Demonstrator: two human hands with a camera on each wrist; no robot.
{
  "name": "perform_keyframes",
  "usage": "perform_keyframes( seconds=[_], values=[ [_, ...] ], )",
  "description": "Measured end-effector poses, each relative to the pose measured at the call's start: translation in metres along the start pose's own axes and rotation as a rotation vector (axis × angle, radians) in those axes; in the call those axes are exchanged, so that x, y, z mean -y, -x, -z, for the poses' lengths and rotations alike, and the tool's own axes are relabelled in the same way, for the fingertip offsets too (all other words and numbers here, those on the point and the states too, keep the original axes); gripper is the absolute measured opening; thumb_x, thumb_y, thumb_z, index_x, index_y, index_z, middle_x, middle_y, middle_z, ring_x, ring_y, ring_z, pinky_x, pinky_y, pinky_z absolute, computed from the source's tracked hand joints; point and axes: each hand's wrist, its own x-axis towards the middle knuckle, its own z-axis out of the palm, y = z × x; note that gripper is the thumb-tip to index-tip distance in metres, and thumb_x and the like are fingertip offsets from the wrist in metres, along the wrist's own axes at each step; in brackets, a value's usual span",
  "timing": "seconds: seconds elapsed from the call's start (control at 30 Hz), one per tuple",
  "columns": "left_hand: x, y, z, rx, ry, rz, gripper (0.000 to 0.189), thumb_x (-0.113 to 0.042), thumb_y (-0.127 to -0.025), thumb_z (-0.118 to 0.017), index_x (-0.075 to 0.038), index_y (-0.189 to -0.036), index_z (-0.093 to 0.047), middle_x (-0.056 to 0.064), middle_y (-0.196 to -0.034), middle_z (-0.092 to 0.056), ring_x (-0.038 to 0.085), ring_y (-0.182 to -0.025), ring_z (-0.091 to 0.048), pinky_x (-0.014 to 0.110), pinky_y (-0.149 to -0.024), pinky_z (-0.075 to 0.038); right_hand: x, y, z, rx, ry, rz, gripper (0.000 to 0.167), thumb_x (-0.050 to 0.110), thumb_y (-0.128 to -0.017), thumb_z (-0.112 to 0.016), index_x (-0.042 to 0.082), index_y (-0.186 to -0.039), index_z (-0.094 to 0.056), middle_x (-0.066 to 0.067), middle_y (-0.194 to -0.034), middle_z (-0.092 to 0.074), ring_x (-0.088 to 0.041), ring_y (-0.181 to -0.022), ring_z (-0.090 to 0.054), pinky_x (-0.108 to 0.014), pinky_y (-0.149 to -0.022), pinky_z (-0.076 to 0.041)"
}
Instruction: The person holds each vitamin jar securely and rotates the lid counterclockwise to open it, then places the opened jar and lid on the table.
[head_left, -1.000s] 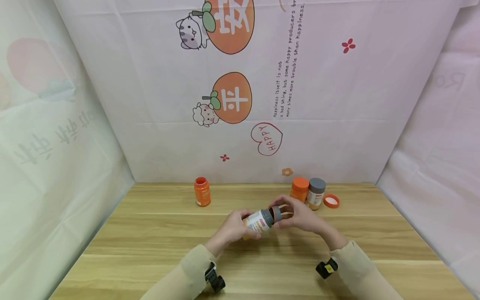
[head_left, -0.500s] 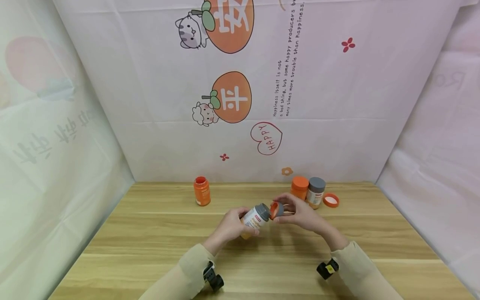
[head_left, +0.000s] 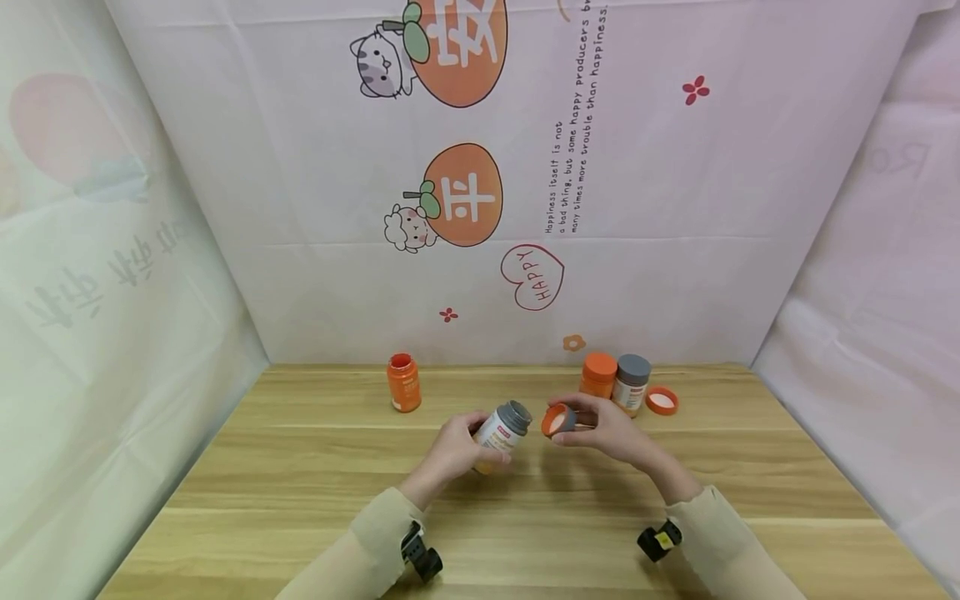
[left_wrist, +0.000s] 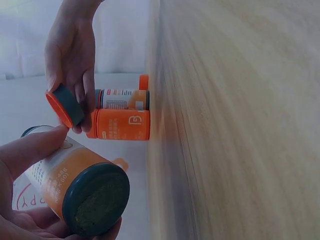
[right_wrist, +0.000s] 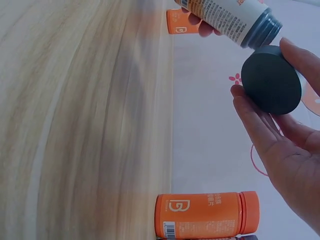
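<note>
Since a second ago the right hand [head_left: 600,429] has drawn away to the right with the cap [head_left: 558,419], which then sat against the mouth of the bottle [head_left: 501,428] and now stands clear of it with a gap between. That hand pinches the cap by its edge between thumb and fingers, the orange inside turned toward the camera in the head view. Meanwhile the left hand [head_left: 457,450] has tipped the bottle more upright; its fingers curl round the labelled body, holding it above the surface [head_left: 300,483] near the middle.

So the bottle looks freshly uncapped, though its grey neck shows no clear view of the opening.

Further out, at the far right, an orange capped bottle [head_left: 598,376] and a grey-capped bottle [head_left: 632,385] stand touching, with a loose orange lid [head_left: 662,401] just beside them. At the far left stands a small orange bottle [head_left: 403,382] without a cap, well apart from the others.
</note>
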Motion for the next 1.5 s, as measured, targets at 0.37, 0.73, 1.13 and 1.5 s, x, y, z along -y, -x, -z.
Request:
perform_keyframes(
  seconds=[0.37,0.73,1.13,1.5],
  values=[
    [0.009,-0.001,0.007,-0.038,0.03,0.017,0.06,-0.014,-0.065,-0.086,-0.004,-0.119,-0.061,0.008,-0.104,-0.067,0.02,-0.092,-0.06,0.041,-0.087,-0.049,-0.011,0.005,0.005,-0.022,-0.092,-0.002,0.058,0.021,-0.077,-0.079,0.01,-0.127,-0.052,-0.016,-0.126,-0.056,-0.041,-0.118,-0.053,-0.023,-0.085,-0.05],
    [0.015,-0.001,0.015,-0.121,0.022,0.005,0.059,-0.012,-0.064,-0.085,-0.004,-0.117,-0.062,0.009,-0.108,-0.066,0.023,-0.098,-0.06,0.044,-0.092,-0.047,-0.019,0.011,0.011,-0.083,0.009,-0.033,0.062,0.028,-0.074,-0.081,0.01,-0.126,-0.053,-0.009,-0.118,-0.06,-0.027,-0.108,-0.056,-0.026,-0.084,-0.049],
    [0.021,-0.001,0.023,-0.149,0.044,0.015,0.054,-0.011,-0.064,-0.085,-0.006,-0.113,-0.064,0.008,-0.107,-0.066,0.021,-0.097,-0.059,0.043,-0.093,-0.046,-0.024,0.015,0.019,-0.097,0.059,-0.031,0.06,0.027,-0.078,-0.077,0.011,-0.13,-0.053,-0.012,-0.124,-0.057,-0.031,-0.109,-0.057,-0.029,-0.083,-0.048],
    [0.026,-0.001,0.034,-0.182,0.058,0.042,0.053,-0.009,-0.066,-0.084,-0.006,-0.115,-0.063,0.008,-0.107,-0.066,0.022,-0.098,-0.059,0.044,-0.093,-0.045,-0.033,0.019,0.025,-0.141,0.086,-0.022,0.056,0.025,-0.078,-0.078,0.007,-0.126,-0.056,-0.015,-0.122,-0.059,-0.028,-0.109,-0.058,-0.026,-0.086,-0.048]
  ],
)
